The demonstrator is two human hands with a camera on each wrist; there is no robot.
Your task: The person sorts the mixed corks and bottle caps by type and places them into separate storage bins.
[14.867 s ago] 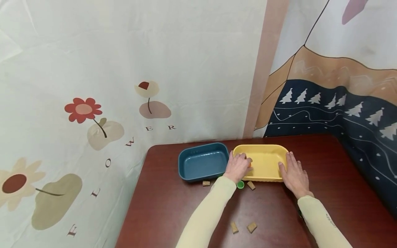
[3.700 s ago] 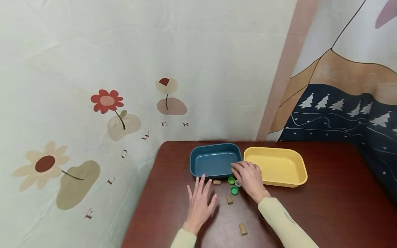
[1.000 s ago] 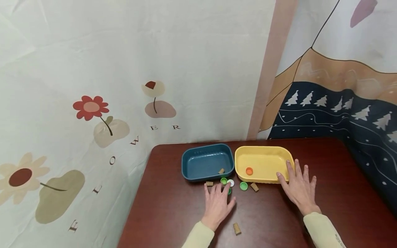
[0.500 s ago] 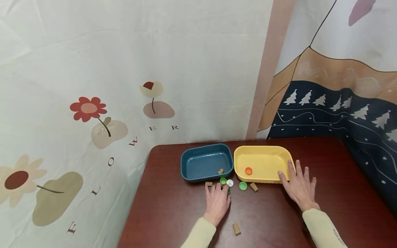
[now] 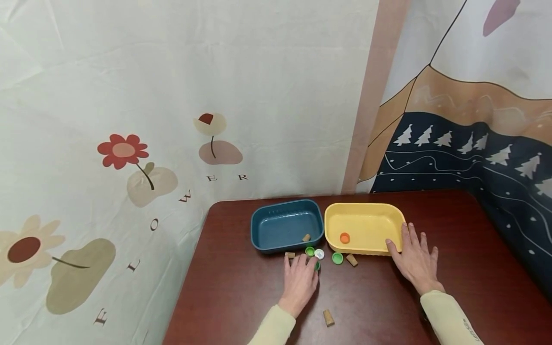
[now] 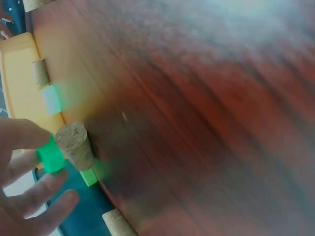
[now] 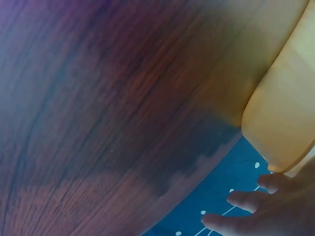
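Pinching one green cap (image 6: 51, 156) with left hand (image 5: 297, 281), right hand (image 5: 416, 264) spread, two trays (image 5: 368, 227)

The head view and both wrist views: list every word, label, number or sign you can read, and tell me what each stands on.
"F L O W E R": spaced-out letters printed along the pale wall covering, under its flowers.
Small lettering on the right sleeve: too small and blurred to read.
I can make out no other text in any of the three views.
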